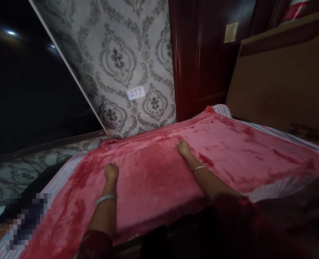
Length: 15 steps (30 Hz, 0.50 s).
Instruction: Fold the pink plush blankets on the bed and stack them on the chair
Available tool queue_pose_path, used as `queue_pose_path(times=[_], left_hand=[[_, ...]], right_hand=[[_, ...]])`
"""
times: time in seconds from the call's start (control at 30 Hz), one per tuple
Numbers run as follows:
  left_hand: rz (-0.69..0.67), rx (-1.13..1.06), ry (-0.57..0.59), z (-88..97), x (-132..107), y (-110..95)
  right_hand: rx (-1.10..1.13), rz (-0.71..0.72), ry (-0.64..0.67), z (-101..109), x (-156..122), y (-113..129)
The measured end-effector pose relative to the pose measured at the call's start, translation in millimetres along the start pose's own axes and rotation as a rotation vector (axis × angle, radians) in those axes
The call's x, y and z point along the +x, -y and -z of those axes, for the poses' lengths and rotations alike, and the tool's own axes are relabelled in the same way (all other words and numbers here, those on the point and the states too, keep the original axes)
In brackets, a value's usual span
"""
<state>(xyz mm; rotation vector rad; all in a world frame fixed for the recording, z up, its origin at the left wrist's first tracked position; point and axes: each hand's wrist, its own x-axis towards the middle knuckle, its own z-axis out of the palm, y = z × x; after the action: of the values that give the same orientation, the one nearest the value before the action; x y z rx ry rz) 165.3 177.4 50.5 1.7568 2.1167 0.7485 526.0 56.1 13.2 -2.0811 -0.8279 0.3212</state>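
Two hands rest on the pink fleece blanket [151, 180], spread mostly flat over a striped bedsheet [64, 178] at lower centre: left hand [111, 172] curled shut, right hand [183, 148] fingers pressed down, pinch unclear, far edge still rumpled.

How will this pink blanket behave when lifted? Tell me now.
The pink fleece blanket will probably flop, since it hangs softly at the near edge and creases by the right hand. It looks thick, so it may be fairly heavy for cloth. Its plush pile may drag on the striped sheet rather than slide.
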Motion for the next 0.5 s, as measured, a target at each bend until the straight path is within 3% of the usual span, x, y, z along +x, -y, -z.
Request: queue_pose_path(times=[0.2, 0.4, 0.5], left_hand=[[-0.03, 0.042, -0.016, 7.3, -11, -8], [-0.059, 0.011, -0.016, 14.6, -24, -15], [-0.074, -0.003, -0.005, 19.9, -26, -21]], right_hand=[[0.113, -0.001, 0.098, 19, -9, 4], [0.265, 0.059, 0.299, 54, -63, -24], [0.273, 0.09, 0.319, 71, -87, -34]])
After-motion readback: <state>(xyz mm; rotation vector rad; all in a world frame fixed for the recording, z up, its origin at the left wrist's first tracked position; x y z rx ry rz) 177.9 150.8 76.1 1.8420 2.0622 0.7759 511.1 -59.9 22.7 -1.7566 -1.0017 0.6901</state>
